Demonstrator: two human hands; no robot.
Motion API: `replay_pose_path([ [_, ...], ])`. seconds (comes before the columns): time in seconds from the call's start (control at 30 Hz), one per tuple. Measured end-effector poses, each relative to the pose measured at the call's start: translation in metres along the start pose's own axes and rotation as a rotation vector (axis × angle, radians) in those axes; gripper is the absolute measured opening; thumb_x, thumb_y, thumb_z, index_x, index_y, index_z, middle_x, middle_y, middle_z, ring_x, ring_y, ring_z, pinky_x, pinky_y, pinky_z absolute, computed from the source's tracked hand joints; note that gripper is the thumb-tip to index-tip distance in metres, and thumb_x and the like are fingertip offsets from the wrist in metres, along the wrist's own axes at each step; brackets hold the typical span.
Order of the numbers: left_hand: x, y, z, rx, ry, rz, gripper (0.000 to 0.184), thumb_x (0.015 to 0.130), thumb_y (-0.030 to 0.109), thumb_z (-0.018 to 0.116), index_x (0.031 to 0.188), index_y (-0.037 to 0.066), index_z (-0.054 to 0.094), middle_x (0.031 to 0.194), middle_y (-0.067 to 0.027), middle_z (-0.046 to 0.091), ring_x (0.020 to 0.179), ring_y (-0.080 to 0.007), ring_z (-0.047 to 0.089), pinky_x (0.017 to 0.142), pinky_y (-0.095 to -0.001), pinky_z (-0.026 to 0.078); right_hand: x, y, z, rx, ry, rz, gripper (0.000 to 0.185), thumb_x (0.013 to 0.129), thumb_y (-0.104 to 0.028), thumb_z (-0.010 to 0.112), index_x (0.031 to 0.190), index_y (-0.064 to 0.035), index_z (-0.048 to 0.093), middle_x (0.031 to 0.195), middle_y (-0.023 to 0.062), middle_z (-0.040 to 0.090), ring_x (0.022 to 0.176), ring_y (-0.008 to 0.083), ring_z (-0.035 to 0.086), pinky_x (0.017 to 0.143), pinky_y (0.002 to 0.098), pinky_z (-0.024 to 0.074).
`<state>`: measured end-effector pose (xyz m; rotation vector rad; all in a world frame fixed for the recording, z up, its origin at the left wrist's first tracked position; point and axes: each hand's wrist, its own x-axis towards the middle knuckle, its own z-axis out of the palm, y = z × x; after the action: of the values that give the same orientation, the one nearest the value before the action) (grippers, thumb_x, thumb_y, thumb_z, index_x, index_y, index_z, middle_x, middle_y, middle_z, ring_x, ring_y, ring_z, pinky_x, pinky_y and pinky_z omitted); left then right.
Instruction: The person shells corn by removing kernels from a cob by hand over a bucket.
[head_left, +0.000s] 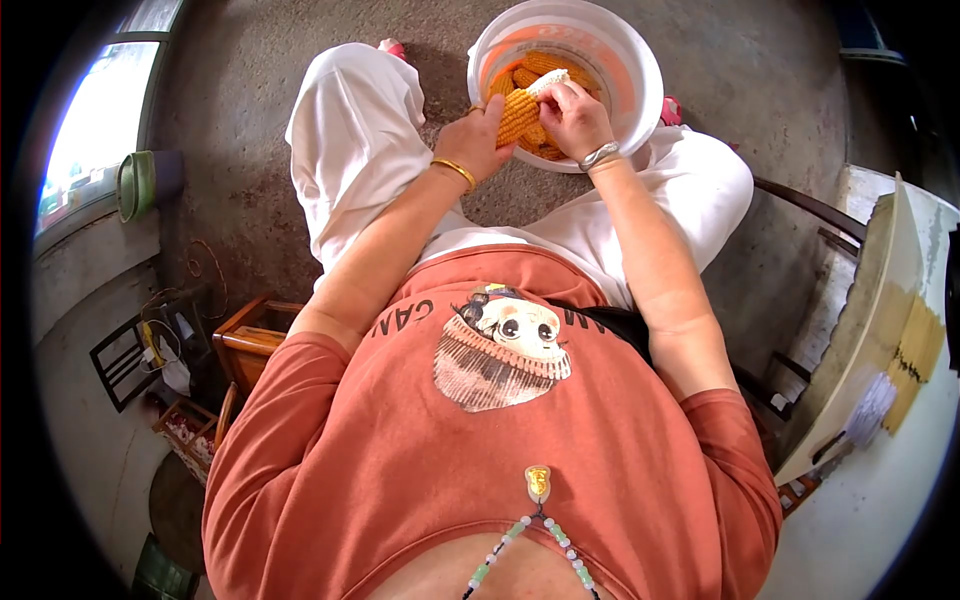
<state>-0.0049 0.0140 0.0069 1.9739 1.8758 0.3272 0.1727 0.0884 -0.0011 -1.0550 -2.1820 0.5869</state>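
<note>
"Fingers [494, 108] of the left hand [478, 143] were clamped around a cob [518, 117], its yellow kernels showing just past the knuckles. What of the other side?"

"The right hand [580, 122] was curled over the far part of the same cob, thumb and fingertips closed in against it where yellow gave way to white. Whether loose kernels were caught between them was too small to tell."

"And the cob itself?"

"It was held aslant above a white bucket [641, 70], its white end pointing forward and to the right. More yellow cobs [546, 62] lay heaped inside, below the two hands."

"Where did the bucket stand?"

"On a grey floor [240, 90], between the knees of a seated person in white trousers [350, 125] and a rust-red shirt [490, 440] with a cartoon face printed across the front."

"Any jewellery in view?"

"A gold bangle [455, 172] circled the left wrist and a silver bangle [600, 154] the right. A pendant [538, 483] on a beaded cord rested on the shirt."

"Elsewhere in the room?"

"A green basket [134, 188] stood by the bright window, well apart from the bucket."
</note>
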Motion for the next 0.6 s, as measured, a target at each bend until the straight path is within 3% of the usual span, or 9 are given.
replay_pose_path([
  [0.23,0.001,0.001,-0.002,0.023,-0.010,0.010,0.066,0.074,0.035,0.070,0.127,0.010,0.038,0.095,-0.0166,0.061,0.079,-0.0358,0.064,0.066,-0.0440,0.052,0.000,0.001,0.003,0.097,0.015,0.135,0.008,0.075,-0.009,0.063,0.083,-0.0079,0.059,0.079,0.0121,0.062,0.069,0.0285,0.062,0.062,0.0378,0.0510],
  [0.37,-0.001,0.002,-0.009,0.078,-0.139,0.011,0.063,0.075,0.037,0.068,0.125,0.011,0.039,0.098,-0.0155,0.060,0.079,-0.0360,0.063,0.065,-0.0440,0.052,0.005,0.008,0.005,-0.164,0.154,0.030,0.008,0.075,-0.007,0.063,0.082,-0.0073,0.059,0.076,0.0108,0.061,0.069,0.0271,0.062,0.062,0.0369,0.0508],
  [0.43,-0.010,0.001,-0.004,0.044,-0.103,0.040,0.063,0.075,0.037,0.068,0.126,0.012,0.040,0.100,-0.0147,0.060,0.080,-0.0358,0.063,0.065,-0.0441,0.052,0.020,0.033,-0.012,-0.243,0.259,0.037,0.008,0.075,-0.007,0.064,0.081,-0.0071,0.059,0.074,0.0097,0.061,0.069,0.0254,0.063,0.062,0.0356,0.0507],
  [0.53,-0.015,-0.008,0.005,0.031,0.024,0.019,0.064,0.075,0.038,0.068,0.128,0.014,0.040,0.102,-0.0137,0.059,0.080,-0.0342,0.064,0.064,-0.0439,0.052,0.021,0.034,-0.033,0.144,0.270,0.399,0.009,0.076,-0.009,0.067,0.082,-0.0065,0.061,0.076,0.0081,0.064,0.068,0.0200,0.063,0.063,0.0319,0.0502],
  [0.6,-0.012,-0.006,0.007,0.043,0.081,-0.018,0.065,0.075,0.037,0.068,0.130,0.015,0.041,0.102,-0.0131,0.059,0.080,-0.0328,0.064,0.064,-0.0437,0.052,0.014,0.038,-0.029,0.078,0.229,0.484,0.009,0.075,-0.009,0.067,0.081,-0.0064,0.061,0.076,0.0086,0.065,0.070,0.0195,0.063,0.064,0.0319,0.0504],
])
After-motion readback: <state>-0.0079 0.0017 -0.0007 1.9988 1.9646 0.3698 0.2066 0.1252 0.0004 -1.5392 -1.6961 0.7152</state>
